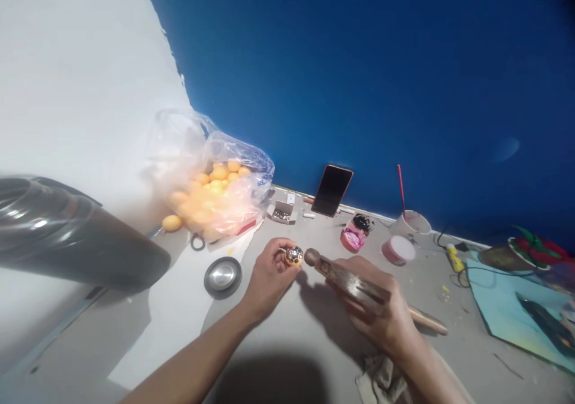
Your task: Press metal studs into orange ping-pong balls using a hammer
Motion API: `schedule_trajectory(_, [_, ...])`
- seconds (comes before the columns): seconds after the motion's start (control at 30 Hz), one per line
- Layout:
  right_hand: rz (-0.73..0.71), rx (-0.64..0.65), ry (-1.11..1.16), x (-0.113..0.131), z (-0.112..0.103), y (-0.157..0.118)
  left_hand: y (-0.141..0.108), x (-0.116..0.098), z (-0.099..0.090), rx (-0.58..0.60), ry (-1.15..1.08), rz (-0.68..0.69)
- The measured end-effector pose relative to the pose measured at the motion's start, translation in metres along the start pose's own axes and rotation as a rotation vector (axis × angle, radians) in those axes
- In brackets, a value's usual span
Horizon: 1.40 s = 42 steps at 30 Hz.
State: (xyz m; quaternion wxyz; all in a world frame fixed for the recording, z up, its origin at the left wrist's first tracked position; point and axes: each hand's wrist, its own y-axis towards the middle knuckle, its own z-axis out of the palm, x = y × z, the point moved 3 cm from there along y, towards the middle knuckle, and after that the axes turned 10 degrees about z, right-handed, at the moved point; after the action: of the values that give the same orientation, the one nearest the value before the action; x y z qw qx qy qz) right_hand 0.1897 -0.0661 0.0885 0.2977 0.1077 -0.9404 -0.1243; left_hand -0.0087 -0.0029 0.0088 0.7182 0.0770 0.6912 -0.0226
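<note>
Between the fingertips of my left hand (272, 275) is a small yellow ball (294, 256) whose top is dotted with shiny metal studs. My right hand (381, 305) is closed around a worn metal tool with a rounded knob (312, 256) at its end. That knob points left and appears just beside the studded ball; whether they touch is hard to tell. A wooden handle (426, 320) shows to the right of my right hand. Behind my left hand, a small open box (282, 213) holds shiny metal bits.
A plastic bag of yellow balls (215, 182) stands at the back left, near a large dark cylinder (81, 236). A round metal dish (223, 277) lies left. Behind are a phone (332, 189), pink container (353, 237), round tub (399, 250) and cup (411, 224). A cloth (381, 380) lies in front.
</note>
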Motion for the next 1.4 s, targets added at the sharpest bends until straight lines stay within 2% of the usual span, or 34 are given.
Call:
schedule_trajectory(0.17, [0.018,0.059,-0.043,-0.004,0.003,0.0,-0.001,-0.002,0.005,0.027,-0.159,-0.081])
schedule_trajectory(0.3, [0.062,0.008,-0.125,-0.013,0.005,0.004,0.001,-0.004,0.004,-0.021,-0.278,-0.171])
schedule_trajectory(0.5, [0.22,0.098,-0.215,-0.029,0.027,0.014,0.004,-0.014,-0.001,-0.055,-0.277,-0.053])
schedule_trajectory(0.7, [0.337,0.245,-0.301,-0.036,0.05,0.017,0.002,-0.021,-0.007,-0.059,-0.237,-0.016])
schedule_trajectory(0.97, [0.393,0.29,-0.281,-0.042,0.052,0.019,0.0,-0.017,-0.005,-0.011,-0.26,-0.079])
schedule_trajectory(1.4, [0.333,0.301,-0.333,-0.044,0.05,0.019,-0.004,-0.024,-0.004,0.035,-0.154,0.031])
